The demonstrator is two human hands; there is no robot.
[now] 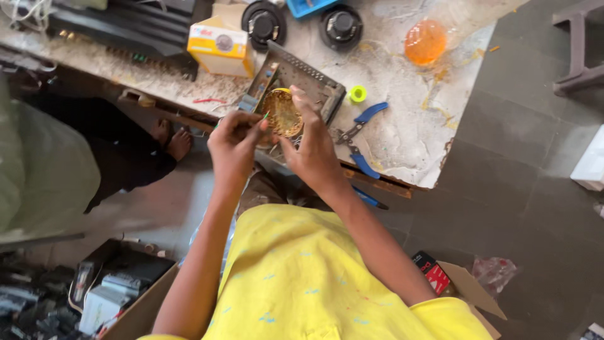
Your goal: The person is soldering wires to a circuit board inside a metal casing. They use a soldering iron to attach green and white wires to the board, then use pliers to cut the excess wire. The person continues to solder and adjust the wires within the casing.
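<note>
Head view. The person in a yellow shirt leans over a worn, paint-stained workbench point(409, 135). Both hands meet above its near edge, just left of the middle.

Left hand point(234, 143): fingers pinched together around a thin wire point(265, 117) with a green tip; closed grip, thumb against forefinger.

Right hand point(313, 146): fingers curled against the right side of a round copper coil point(281, 112), forefinger raised over its top. It appears to steady the coil; whether it fully grips it cannot be told, as the palm hides the contact.

The coil sits at the near end of a grey metal tray point(302, 75), which lies tilted across the near edge of the bench.

Just right of the tray: a small green-yellow spool point(357, 94), then blue-handled pliers point(360, 140) lying along the near edge. Behind the tray, toward the far edge: a yellow-and-white box point(220, 45) and two black round speakers point(264, 24). An orange translucent lump point(425, 41) rests near the far right corner. A cardboard carton point(465, 286) stands on the floor at right.

Step in hand, as judged: working a wire end at the coil, threading or freeing a lead. The next move likely calls for a fine, steady pull or feed by the left pinch, with the right hand keeping the coil from turning. The wire is thin; a jerk could snap it.
</note>
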